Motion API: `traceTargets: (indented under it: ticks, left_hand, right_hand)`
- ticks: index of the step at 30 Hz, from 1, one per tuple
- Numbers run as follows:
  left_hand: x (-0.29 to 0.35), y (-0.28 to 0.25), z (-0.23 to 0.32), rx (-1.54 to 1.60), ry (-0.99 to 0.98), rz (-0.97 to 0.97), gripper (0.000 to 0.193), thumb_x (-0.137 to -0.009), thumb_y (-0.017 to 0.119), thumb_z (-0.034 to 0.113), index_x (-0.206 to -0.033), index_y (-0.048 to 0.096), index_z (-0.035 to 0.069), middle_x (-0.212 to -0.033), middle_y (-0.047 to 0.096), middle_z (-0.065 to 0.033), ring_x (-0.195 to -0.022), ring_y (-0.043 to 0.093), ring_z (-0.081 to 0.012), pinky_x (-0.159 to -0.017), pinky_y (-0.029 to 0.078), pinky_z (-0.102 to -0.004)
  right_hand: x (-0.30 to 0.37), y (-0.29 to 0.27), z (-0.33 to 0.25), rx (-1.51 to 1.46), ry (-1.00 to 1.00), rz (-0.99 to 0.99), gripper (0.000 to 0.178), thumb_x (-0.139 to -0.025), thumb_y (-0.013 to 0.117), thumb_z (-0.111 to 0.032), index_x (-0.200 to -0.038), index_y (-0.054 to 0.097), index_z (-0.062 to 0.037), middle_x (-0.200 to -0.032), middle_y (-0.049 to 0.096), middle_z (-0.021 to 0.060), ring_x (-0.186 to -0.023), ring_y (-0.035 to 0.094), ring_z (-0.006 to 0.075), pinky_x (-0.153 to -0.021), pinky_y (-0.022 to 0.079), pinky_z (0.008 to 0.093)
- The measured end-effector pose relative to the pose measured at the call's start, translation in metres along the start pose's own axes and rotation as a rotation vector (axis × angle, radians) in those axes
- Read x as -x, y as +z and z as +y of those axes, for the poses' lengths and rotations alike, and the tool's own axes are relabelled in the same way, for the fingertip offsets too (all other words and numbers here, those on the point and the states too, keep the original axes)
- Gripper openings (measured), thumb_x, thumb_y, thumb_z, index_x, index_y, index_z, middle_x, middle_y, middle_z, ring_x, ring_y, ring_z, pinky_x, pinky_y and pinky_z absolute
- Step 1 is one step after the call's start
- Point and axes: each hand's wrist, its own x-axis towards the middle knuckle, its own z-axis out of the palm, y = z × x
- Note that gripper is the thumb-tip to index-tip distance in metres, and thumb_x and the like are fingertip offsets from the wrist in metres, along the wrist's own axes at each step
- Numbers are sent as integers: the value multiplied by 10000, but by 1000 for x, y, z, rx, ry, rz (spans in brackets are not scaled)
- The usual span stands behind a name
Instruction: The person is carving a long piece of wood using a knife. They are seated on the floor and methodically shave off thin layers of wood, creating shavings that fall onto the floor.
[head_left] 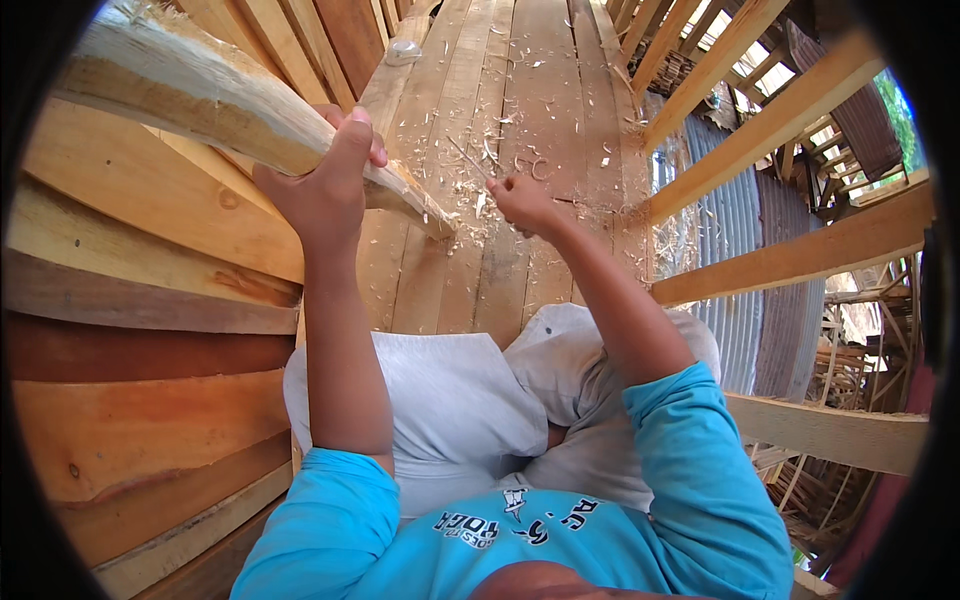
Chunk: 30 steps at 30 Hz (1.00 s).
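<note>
A thick, pale, debarked wooden pole (215,95) slants in from the upper left, its narrower lower end (425,208) resting at the plank floor. My left hand (335,175) is wrapped round the pole a little above that end. In my right hand (525,203), fingers closed, is a thin-bladed tool that looks like a knife (465,157). Its blade points up and left, apart from the pole. The handle is hidden inside my fist. Curled wood shavings (470,200) lie between the pole's end and my right hand.
The plank floor (545,90) is strewn with shavings. A plank wall (140,290) rises close on the left. Slatted wooden rails (800,255) run along the right, with corrugated metal sheets (725,240) beyond them. Toward the far left sits a small clear round container (403,50).
</note>
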Motion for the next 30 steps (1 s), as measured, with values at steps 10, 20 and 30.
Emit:
traceTargets:
  ticks: [10, 20, 30]
  left_hand:
    - [0, -10, -3, 98, 41, 72, 154, -780, 601, -73, -744, 492, 30, -593, 516, -85, -513, 528, -168, -526, 471, -311]
    - [-6, -21, -7, 31, -15, 55, 126, -793, 596, 26, -804, 474, 53, -615, 469, -65, -553, 490, -187, -631, 449, -368]
    - [-10, -42, -6, 31, -39, 0, 96, -797, 580, 55, -775, 489, 73, -616, 459, -54, -573, 474, -182, -646, 443, -367]
  right_hand:
    - [17, 83, 6, -807, 396, -301, 409, -947, 435, -459, -733, 468, -111, -550, 351, -16, -394, 274, 92, -363, 187, 270]
    - [-1, 48, 0, -895, 291, -807, 543, -907, 476, -582, -605, 342, -151, -495, 246, -57, -377, 207, 78, -356, 142, 283]
    - [-13, 0, 1, -93, -57, 220, 385, -881, 589, -347, -882, 640, 35, -808, 658, 211, -804, 659, 319, -721, 497, 416]
